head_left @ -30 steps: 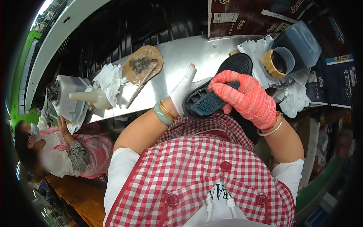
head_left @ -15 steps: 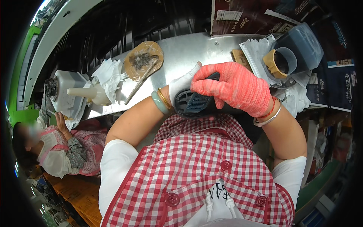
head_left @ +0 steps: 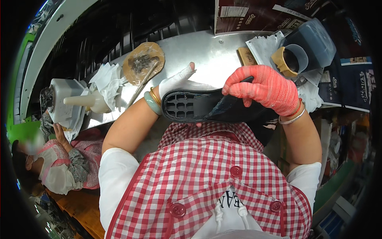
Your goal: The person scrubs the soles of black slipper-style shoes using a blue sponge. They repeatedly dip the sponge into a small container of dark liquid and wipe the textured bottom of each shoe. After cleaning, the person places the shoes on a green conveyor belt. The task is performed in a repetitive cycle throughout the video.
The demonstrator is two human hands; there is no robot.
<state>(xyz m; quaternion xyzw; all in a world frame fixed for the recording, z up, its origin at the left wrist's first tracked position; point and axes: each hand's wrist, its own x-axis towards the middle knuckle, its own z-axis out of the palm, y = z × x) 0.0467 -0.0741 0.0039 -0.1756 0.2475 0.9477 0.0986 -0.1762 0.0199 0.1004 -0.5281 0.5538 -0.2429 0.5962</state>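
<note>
A black shoe sole [head_left: 201,106] lies across my lap side of the bench edge, its open heel grid facing up at the left. Under and behind it is my left hand [head_left: 180,82] in a white glove with bare fingertips, supporting the sole with the thumb stretched away. My right hand [head_left: 263,92], in a coral knit glove, is closed in a pinch over the sole's middle. Out of its fingers sticks the end of a dark slim tool [head_left: 248,79], its kind mostly hidden. A shiny streak shows on the sole below these fingers.
On the metal bench [head_left: 199,51] lie a brown round pad [head_left: 131,67] with a stick [head_left: 145,83], white papers [head_left: 106,79] and a spouted bottle [head_left: 89,100]. To the right stand a wooden block [head_left: 247,56], clear containers [head_left: 314,44] and boxes [head_left: 258,18]. Another person [head_left: 63,159] sits left.
My right hand has moved right along the sole with the dark tool. The sole has come left and tilted, so its heel grid and middle are now in full sight.
</note>
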